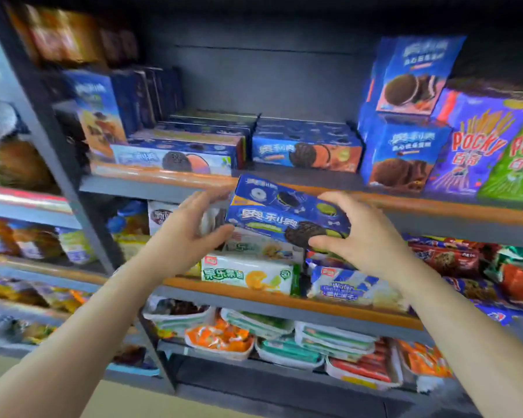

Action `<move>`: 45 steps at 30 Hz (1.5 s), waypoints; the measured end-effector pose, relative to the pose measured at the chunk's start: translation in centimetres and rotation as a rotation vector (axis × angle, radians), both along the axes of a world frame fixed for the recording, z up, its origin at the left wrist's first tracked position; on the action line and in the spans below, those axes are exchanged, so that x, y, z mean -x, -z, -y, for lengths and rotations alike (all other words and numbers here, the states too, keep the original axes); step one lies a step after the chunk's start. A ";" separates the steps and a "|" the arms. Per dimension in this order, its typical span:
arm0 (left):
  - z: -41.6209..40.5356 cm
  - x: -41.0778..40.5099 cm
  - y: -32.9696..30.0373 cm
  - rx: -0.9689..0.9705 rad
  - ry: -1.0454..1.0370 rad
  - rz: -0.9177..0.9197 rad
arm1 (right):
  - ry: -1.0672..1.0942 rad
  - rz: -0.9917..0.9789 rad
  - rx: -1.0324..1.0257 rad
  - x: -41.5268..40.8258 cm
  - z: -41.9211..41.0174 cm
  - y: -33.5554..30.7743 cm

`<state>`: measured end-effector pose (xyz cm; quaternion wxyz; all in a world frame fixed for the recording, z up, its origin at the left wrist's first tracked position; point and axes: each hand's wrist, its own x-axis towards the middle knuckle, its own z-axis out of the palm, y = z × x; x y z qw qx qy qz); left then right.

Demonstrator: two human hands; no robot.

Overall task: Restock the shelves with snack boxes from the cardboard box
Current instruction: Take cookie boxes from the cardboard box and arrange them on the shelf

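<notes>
I hold a blue cookie box with a green-cream picture in front of the shelf edge, just below the upper shelf level. My left hand grips its left end and my right hand grips its right end. On the upper shelf behind it lie flat blue cookie boxes: a stack at the left and one with orange cream in the middle. There is a dark gap above those flat boxes. The cardboard box is not in view.
Upright blue cookie boxes and Pocky boxes stand at the shelf's right; more upright boxes at the left. The shelf below holds wafer packs, lower shelves bagged snacks. A grey upright post divides off the left unit.
</notes>
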<state>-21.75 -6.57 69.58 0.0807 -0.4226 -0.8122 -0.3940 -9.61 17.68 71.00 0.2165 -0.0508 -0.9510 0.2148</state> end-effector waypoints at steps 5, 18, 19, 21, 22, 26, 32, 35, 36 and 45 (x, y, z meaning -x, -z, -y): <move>0.7 7.0 -3.5 0.106 -0.066 -0.272 | 0.137 -0.106 -0.022 5.6 0.3 -5.4; -3.8 15.0 -6.3 0.528 -0.146 -0.245 | 0.374 0.263 -0.470 12.1 -2.2 -8.3; -3.8 15.0 -6.2 0.529 -0.142 -0.252 | 0.369 0.275 -0.446 12.5 -2.3 -7.7; -3.8 15.0 -6.1 0.535 -0.132 -0.274 | 0.353 0.279 -0.366 13.4 -2.6 -7.0; -3.8 15.0 -6.1 0.536 -0.126 -0.279 | 0.346 0.286 -0.343 13.8 -2.7 -6.7; -4.2 14.9 -6.1 0.545 -0.122 -0.273 | 0.342 0.288 -0.317 15.1 -3.4 -5.9; -4.5 14.7 -5.8 0.530 -0.161 -0.281 | 0.233 0.378 -0.345 15.7 -4.2 -5.1; -4.7 14.4 -5.9 0.499 -0.184 -0.276 | 0.247 0.360 -0.408 16.3 -4.1 -4.8; -4.8 14.3 -5.9 0.491 -0.191 -0.271 | 0.245 0.346 -0.417 16.4 -4.0 -4.8; -6.3 12.3 -6.1 0.408 -0.139 -0.341 | 0.156 0.234 -0.470 16.3 -4.4 -4.1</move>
